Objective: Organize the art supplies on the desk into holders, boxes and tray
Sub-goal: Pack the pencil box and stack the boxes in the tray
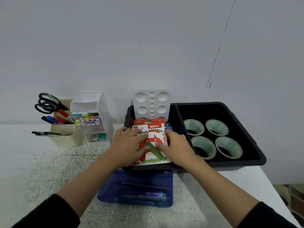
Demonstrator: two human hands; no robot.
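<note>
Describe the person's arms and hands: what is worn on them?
Two bare hands, left hand and right hand, with bare forearms. Black sleeves, left sleeve and right sleeve, end near the elbows. No gloves or watch show.

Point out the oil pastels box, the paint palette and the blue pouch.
oil pastels box (153, 130): head view, on its printed title.
paint palette (152, 105): head view, on its middle column of small wells.
blue pouch (136, 188): head view, on its front panel.

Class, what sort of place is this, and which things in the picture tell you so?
Probably an art or craft desk: a white paint palette and an oil pastels box sit in a black tray, and coloured markers are stacked in a clear holder beside it.
</note>
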